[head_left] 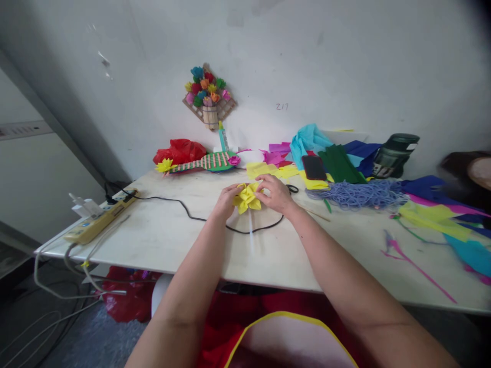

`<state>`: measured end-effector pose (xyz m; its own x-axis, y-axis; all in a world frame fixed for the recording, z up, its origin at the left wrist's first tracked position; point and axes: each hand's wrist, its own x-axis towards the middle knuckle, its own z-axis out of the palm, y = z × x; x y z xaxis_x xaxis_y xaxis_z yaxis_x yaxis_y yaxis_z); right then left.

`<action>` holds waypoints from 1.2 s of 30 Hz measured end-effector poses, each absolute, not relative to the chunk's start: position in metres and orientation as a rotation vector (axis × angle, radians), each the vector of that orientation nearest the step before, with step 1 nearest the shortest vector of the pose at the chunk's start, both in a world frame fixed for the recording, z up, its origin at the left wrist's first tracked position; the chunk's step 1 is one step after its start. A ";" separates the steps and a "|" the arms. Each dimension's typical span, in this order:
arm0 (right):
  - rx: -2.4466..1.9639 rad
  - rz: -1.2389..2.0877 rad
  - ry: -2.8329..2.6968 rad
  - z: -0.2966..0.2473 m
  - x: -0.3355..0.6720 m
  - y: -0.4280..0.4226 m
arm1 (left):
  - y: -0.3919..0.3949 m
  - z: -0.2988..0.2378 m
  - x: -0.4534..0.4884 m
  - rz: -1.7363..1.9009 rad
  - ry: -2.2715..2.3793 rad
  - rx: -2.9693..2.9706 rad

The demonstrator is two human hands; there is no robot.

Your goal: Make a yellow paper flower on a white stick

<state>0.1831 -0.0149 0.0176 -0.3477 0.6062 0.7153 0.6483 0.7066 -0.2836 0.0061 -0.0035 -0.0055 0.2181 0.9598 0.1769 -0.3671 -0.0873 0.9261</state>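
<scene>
Your yellow flower (247, 198) looks like matt, creased paper; beyond it sits a glossy red plastic bag (180, 152), left of it your smooth plastic power strip (104, 219).

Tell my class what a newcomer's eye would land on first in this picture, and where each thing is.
Probably the bright yellow flower first, near the middle of the table, between the person's left grip and right grip. Next might come the multicoloured bouquet hanging on the wall. The tangled bluish string also stands out, toward the table's right side.
</scene>
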 end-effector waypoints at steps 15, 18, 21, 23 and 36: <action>-2.334 0.155 -2.174 0.023 0.248 0.004 | 0.008 -0.005 0.002 1.457 0.739 0.759; -2.336 0.142 -2.183 0.017 0.249 0.007 | 0.008 -0.007 0.000 1.478 0.719 0.787; -2.309 0.099 -2.136 0.013 0.247 0.007 | 0.008 -0.008 -0.001 1.483 0.706 0.847; -2.281 0.081 -2.106 0.012 0.246 0.006 | 0.008 -0.009 -0.001 1.487 0.707 0.862; -2.064 0.368 -1.961 0.039 0.267 -0.007 | 0.005 -0.007 -0.001 1.507 0.787 0.905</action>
<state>0.2666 -0.0069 0.0395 0.0516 0.9987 0.0018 0.9301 -0.0474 -0.3641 -0.0013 0.0050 -0.0067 -0.0498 0.9924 0.1121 -0.4753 -0.1223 0.8713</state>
